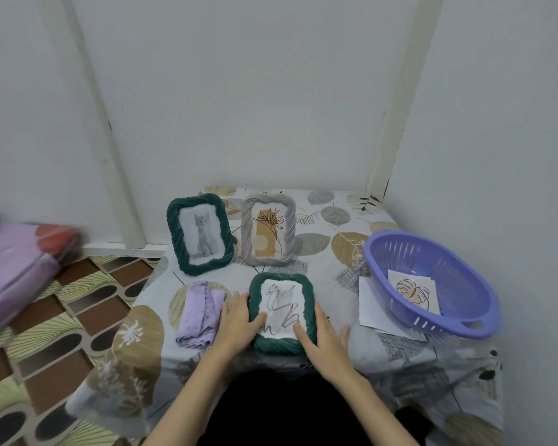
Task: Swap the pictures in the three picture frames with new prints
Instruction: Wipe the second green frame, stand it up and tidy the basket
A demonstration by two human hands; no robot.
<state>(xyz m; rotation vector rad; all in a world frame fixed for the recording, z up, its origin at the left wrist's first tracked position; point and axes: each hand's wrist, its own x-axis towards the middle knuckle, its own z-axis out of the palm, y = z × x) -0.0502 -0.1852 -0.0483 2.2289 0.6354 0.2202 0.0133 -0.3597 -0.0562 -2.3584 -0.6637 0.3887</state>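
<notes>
Table: low, draped in a white cloth (361, 349) printed with tan and grey leaves; near edge hanging down toward the viewer.
Floor: tiled in brown, black and pale green ovals (62, 317), left of the table.
Bundle: pink and red bedding in clear wrap (16, 272), blurred, at the far left edge.
Walls: plain grey-white, meeting in a corner behind the table, with two pale upright strips (110, 140).
Basket: lilac slotted plastic basket (464, 304) at the right of the table, tilted toward the viewer; inside, a white print with a line-drawn leaf (414, 291).
Under basket: white sheets (372, 307) lying flat, left edge poking out.
Flat frame: dark green rope-edged picture frame (281, 313) lying face up near the front edge, between both hands; line-drawing print (281, 312) on its opening, a faint grey picture showing beneath.
Left hand: (239, 320) fingers straight, spread, pressing on the frame's left rim and the print's lower left corner.
Right hand: (322, 339) fingers straight, flat on the frame's lower right rim, thumb on the print's edge.
Cloth: folded lilac cloth (200, 313) just beside the left hand.
Standing frames: behind, a green frame with a grey kitten photo (200, 233), upright; to its right a grey frame with a tan botanical print (268, 229), upright.
</notes>
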